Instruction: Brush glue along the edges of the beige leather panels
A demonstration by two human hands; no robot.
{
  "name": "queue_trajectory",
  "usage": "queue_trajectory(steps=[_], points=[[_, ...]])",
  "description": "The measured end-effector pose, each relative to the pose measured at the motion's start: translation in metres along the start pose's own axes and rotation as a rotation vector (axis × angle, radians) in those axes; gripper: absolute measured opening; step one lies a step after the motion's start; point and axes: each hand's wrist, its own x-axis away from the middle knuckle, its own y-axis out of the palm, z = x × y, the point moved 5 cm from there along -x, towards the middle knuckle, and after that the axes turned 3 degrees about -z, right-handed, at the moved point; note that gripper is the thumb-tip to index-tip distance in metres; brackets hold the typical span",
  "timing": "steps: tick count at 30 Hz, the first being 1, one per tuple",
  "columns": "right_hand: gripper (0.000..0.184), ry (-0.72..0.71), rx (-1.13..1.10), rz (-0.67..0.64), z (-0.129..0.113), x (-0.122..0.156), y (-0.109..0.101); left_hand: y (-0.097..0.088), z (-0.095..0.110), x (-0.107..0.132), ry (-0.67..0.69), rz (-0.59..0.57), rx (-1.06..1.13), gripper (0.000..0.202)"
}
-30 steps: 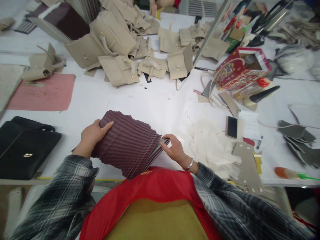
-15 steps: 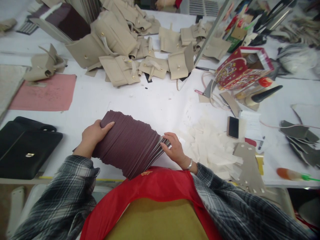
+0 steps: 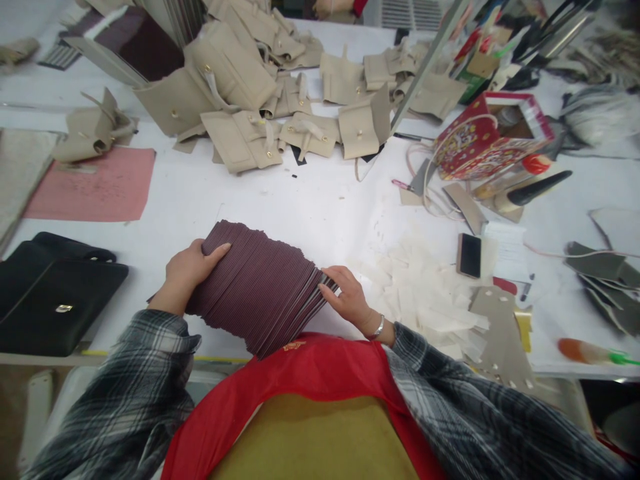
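A thick stack of maroon leather-like pieces leans fanned out over the white table, close to the red apron at my body. My left hand grips its far left end, thumb across the top edges and the other fingers hidden behind. At the right end the pieces spread apart and show greyish faces. There my right hand has its thumb and fingertips on the edges of the last few pieces. A bracelet circles the right wrist.
Beige leather bag parts lie heaped at the back. A black bag lies at left beside a pink sheet. White strips, a phone and a red patterned box are at right. Another person's hand shows at the top.
My right hand has shifted very slightly left along the edges of the stack. My left hand keeps its grip. The view has moved a little, so the table's things appear slightly further right.
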Motion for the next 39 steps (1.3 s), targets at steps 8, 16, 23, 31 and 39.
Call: queue_trajectory(steps=[8, 16, 23, 31, 39], points=[[0.027, 0.037, -0.017, 0.02, 0.001, -0.003, 0.003, -0.001, 0.001, 0.0, -0.012, -0.007, 0.013, 0.08], [0.036, -0.002, -0.009, -0.02, 0.002, -0.002, 0.006, -0.003, 0.003, 0.002, -0.028, -0.009, 0.013, 0.079], [0.034, -0.043, 0.007, 0.0, 0.007, 0.004, 0.009, -0.004, 0.003, 0.002, -0.042, -0.018, 0.0, 0.085], [0.026, 0.009, -0.027, 0.008, 0.002, -0.012, 0.008, -0.004, 0.002, 0.002, -0.015, -0.028, 0.009, 0.079], [0.035, -0.002, -0.027, -0.031, -0.003, -0.017, 0.013, -0.004, 0.001, 0.0, -0.031, -0.014, 0.015, 0.083]])
